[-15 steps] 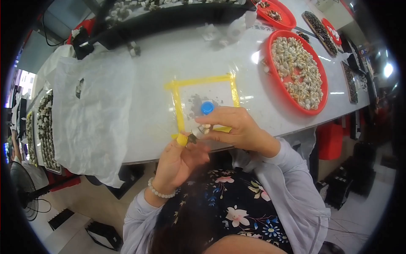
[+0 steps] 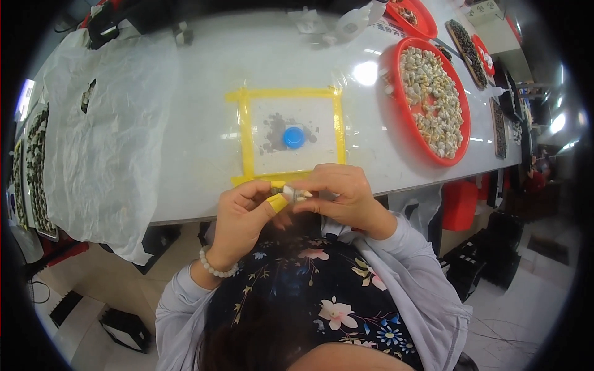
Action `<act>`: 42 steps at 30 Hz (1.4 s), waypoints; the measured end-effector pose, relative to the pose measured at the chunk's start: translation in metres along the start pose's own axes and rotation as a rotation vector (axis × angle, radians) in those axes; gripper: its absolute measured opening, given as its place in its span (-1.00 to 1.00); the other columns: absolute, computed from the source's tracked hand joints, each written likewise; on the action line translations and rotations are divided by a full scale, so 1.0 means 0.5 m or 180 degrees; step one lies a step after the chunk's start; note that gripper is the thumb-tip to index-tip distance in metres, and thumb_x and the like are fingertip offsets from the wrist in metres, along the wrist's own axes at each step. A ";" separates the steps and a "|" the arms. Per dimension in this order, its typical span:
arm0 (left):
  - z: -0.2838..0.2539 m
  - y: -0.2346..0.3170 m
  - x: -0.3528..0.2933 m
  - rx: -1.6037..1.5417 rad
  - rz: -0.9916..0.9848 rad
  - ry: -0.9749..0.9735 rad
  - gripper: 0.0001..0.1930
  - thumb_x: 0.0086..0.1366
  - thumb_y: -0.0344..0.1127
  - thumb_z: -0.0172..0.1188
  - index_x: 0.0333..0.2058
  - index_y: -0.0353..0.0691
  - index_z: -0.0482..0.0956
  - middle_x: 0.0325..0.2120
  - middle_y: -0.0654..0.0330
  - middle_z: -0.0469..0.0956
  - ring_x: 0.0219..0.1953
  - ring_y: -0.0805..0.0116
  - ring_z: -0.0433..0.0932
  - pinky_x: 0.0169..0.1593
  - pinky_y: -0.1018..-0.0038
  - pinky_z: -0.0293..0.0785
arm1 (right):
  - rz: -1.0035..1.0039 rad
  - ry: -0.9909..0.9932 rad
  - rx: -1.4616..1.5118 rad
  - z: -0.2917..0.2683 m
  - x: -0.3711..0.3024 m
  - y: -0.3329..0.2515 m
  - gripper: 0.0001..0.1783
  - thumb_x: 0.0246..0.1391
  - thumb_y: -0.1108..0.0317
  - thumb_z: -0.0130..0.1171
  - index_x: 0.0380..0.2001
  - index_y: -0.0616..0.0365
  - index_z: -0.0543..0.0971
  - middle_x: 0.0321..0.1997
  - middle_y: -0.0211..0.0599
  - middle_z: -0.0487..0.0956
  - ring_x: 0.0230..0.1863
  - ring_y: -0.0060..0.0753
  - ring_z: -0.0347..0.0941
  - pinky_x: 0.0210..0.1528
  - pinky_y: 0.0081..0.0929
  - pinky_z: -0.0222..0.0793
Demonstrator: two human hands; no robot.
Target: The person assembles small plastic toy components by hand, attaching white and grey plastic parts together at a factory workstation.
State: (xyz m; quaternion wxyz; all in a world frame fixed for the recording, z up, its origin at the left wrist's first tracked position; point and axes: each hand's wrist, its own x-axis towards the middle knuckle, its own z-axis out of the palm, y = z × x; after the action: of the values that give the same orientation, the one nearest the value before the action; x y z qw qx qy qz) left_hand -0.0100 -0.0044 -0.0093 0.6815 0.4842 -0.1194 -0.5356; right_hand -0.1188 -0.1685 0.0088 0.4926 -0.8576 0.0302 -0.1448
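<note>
Here | left hand (image 2: 237,217): grip pinched on small whitish piece (image 2: 289,194) | right hand (image 2: 348,196): likewise

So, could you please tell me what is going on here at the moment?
A person is holding a small pale piece between both hands, just over the near edge of the table. The left hand grips it with yellow-covered fingers, and the right hand pinches its other side. Beyond them, a round blue cap-like item sits on a stained white patch framed by yellow tape. To the right is a red tray of small pale pieces.
</note>
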 end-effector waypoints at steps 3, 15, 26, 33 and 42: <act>0.002 0.007 -0.001 -0.0008 0.0021 0.0010 -0.85 0.21 -0.48 0.09 -0.27 -0.44 0.47 -0.48 0.15 0.55 -0.54 0.49 0.52 -0.49 0.66 0.45 | -0.0046 0.0007 -0.0038 0.004 -0.002 0.001 -0.65 -0.31 0.41 0.39 -0.32 0.15 0.60 -0.53 -0.30 0.56 -0.55 -0.38 0.45 -0.51 -0.59 0.30; 0.001 0.016 0.002 0.0037 -0.0168 -0.0016 -0.88 0.20 -0.46 0.11 -0.33 -0.42 0.47 -0.53 0.16 0.54 -0.59 0.48 0.53 -0.54 0.67 0.45 | 0.0705 0.0050 0.0394 0.011 -0.012 -0.010 -0.68 -0.28 0.43 0.39 -0.34 0.23 0.60 -0.47 -0.27 0.59 -0.50 -0.51 0.49 -0.46 -0.66 0.32; 0.000 0.057 -0.006 -0.1364 -0.0678 -0.0267 -0.82 0.23 -0.39 0.08 -0.22 -0.33 0.41 -0.48 0.06 0.54 -0.54 0.36 0.55 -0.48 0.57 0.49 | 0.0838 -0.0262 0.0358 -0.011 0.021 -0.030 -0.62 -0.29 0.61 0.29 -0.25 0.23 0.58 -0.42 -0.23 0.54 -0.36 -0.42 0.48 -0.31 -0.60 0.37; -0.015 0.120 -0.092 -0.1225 -0.0962 -0.0186 -0.62 0.10 -0.57 0.16 -0.08 -0.29 0.32 -0.31 0.09 0.51 -0.29 0.30 0.55 -0.27 0.48 0.53 | -0.0229 -0.0574 -0.0194 0.001 0.049 -0.059 -0.44 -0.30 0.62 0.27 -0.08 0.19 0.49 -0.20 -0.20 0.51 -0.28 -0.33 0.48 -0.21 -0.51 0.39; -0.195 0.349 -0.009 0.3288 0.2108 0.1412 -0.71 0.02 -0.57 0.19 -0.21 -0.36 0.47 -0.35 0.15 0.52 -0.33 0.48 0.50 -0.28 0.57 0.45 | -0.0237 0.0279 -0.0217 -0.044 0.024 0.007 -0.55 -0.17 0.61 0.18 -0.10 0.24 0.47 -0.26 -0.21 0.53 -0.33 -0.38 0.46 -0.24 -0.54 0.38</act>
State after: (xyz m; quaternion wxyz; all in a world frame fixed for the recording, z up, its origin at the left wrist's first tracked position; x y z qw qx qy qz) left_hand 0.1620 0.0436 0.0808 0.4985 0.7861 -0.3608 -0.0582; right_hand -0.1132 -0.1911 0.0190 0.4556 -0.8672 0.0248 -0.1994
